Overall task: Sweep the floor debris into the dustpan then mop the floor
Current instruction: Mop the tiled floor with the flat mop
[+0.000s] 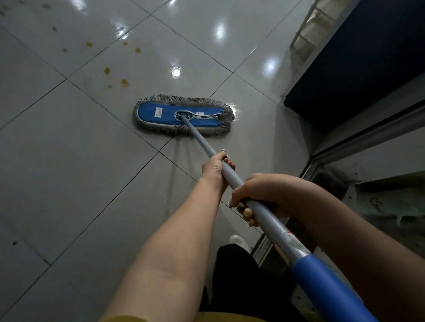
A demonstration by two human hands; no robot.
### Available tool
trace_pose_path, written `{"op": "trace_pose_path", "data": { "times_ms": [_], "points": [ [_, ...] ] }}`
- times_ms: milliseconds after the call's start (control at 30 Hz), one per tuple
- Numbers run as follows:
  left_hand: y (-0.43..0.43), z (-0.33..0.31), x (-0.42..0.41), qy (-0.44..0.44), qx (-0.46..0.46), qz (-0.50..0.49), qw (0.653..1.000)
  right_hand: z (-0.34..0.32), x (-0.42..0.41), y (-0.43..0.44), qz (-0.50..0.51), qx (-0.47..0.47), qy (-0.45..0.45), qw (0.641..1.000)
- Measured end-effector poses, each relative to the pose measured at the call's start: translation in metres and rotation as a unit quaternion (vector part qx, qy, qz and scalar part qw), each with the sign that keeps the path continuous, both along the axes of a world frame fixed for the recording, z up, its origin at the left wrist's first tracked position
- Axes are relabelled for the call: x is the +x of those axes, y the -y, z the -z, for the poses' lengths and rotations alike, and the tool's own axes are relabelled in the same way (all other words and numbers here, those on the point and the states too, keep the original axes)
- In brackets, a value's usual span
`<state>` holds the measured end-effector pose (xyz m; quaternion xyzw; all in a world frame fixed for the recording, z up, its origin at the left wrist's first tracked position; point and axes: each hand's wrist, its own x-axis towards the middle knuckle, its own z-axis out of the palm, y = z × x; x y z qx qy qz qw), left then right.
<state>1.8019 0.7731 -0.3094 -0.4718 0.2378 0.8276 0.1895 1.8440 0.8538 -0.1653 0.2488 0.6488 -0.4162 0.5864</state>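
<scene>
Fingers [237, 196] curl round the mop handle [204, 143], my left hand [216, 169] nearer the mop head [156, 114] than my right hand [265, 194], for leverage.

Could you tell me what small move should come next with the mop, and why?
Probably push the mop head forward and leftward over the yellowish-brown stains. The left hand and right hand both grip the mop handle, the head lies flat on the tiled floor, and the stains sit just beyond it, unwiped.
</scene>
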Motion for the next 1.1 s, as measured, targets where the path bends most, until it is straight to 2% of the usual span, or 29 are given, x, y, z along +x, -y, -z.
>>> {"op": "trace_pose_path", "data": {
  "times_ms": [433,600,767,933,1100],
  "points": [
    [-0.023,0.000,0.051,-0.024,-0.006,-0.121,0.992,0.003,0.028,-0.036,-0.093,-0.045,0.041,0.994],
    [-0.044,0.004,0.048,0.002,-0.016,-0.161,0.987,0.004,0.015,-0.056,-0.171,-0.002,-0.002,0.985],
    [-0.047,0.012,0.031,0.037,-0.043,-0.159,0.986,0.017,-0.002,-0.064,-0.160,-0.002,0.002,0.987],
    [-0.050,0.029,0.015,0.072,-0.050,-0.146,0.985,0.032,-0.013,-0.069,-0.169,0.038,-0.001,0.985],
    [-0.023,0.029,-0.014,0.071,-0.067,-0.125,0.987,0.040,-0.048,-0.042,-0.190,0.039,-0.021,0.981]
  ]
}}
